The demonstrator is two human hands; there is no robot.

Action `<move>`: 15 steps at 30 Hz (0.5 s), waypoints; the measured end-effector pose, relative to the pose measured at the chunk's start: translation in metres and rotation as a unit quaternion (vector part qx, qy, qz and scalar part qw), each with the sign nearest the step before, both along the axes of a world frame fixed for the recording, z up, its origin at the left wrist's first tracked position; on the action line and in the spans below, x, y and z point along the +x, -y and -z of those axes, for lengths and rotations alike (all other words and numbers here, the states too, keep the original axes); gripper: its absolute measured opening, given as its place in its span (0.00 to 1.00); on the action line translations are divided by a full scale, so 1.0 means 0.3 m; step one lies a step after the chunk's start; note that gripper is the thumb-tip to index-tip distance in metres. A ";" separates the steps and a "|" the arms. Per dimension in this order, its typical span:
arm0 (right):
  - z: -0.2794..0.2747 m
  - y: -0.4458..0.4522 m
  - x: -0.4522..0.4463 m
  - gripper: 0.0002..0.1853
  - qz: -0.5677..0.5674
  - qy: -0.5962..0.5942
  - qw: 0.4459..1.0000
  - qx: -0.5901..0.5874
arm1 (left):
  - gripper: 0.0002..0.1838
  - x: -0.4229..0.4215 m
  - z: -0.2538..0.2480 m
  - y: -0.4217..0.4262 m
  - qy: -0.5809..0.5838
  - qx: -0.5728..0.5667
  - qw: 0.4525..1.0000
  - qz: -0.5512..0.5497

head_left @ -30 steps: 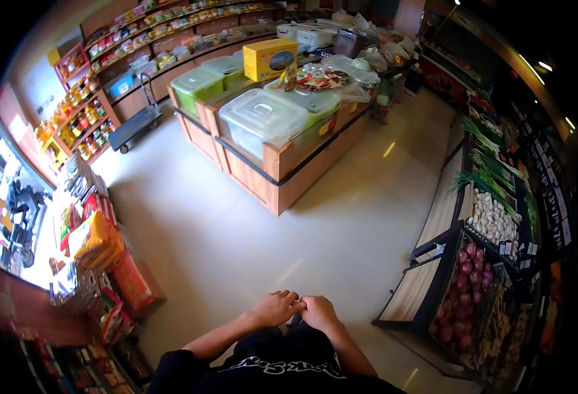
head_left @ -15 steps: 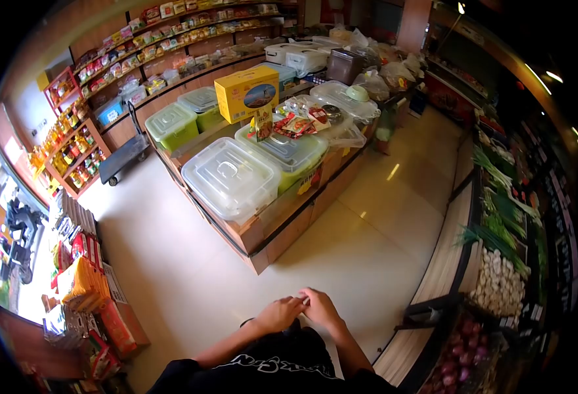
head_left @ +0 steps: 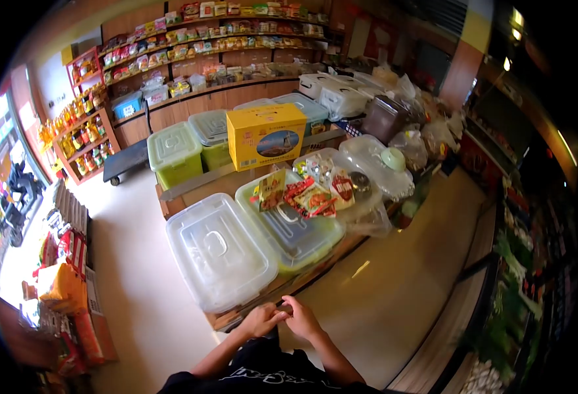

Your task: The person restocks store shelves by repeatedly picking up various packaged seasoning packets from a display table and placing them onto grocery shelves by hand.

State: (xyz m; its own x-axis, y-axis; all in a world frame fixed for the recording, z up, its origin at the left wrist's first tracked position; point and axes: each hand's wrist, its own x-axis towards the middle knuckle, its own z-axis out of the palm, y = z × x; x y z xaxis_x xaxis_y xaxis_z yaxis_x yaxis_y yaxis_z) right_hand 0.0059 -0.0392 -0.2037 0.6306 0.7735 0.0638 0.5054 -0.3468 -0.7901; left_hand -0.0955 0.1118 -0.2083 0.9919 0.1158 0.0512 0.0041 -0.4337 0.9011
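My left hand (head_left: 262,320) and my right hand (head_left: 302,319) meet at the fingertips in front of my dark shirt. The fingers of both are curled together, and anything between them is too small to make out. Just beyond them stands a wooden display with a clear-lidded bin (head_left: 223,253) at its near corner. A second lidded bin (head_left: 295,230) beside it carries red snack packets (head_left: 312,197). Behind these sits a yellow box (head_left: 266,138) with a picture on its side.
Green bins (head_left: 174,151) stand behind at the left, near a flat cart (head_left: 128,161). Stocked shelves (head_left: 236,36) line the back wall. Packaged goods (head_left: 65,285) are stacked at left. Vegetables (head_left: 499,322) lie on a rack at right.
The view has moved closer to the display, so its bins now appear larger and just ahead of my hands. The onions have left the view. Both hands remain together.
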 end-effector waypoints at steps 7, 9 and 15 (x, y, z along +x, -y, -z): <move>0.005 -0.268 0.673 0.29 0.029 -0.151 0.987 0.048 | 0.25 0.688 0.235 -0.396 0.137 0.044 0.935 -0.325; 0.025 -0.376 0.857 0.27 0.026 -0.305 0.949 0.067 | 0.27 0.829 0.279 -0.519 0.059 0.027 0.916 -0.395; 0.159 -0.731 1.264 0.21 0.007 -0.352 0.932 0.088 | 0.31 1.079 0.294 -0.669 -0.029 0.000 0.873 -0.487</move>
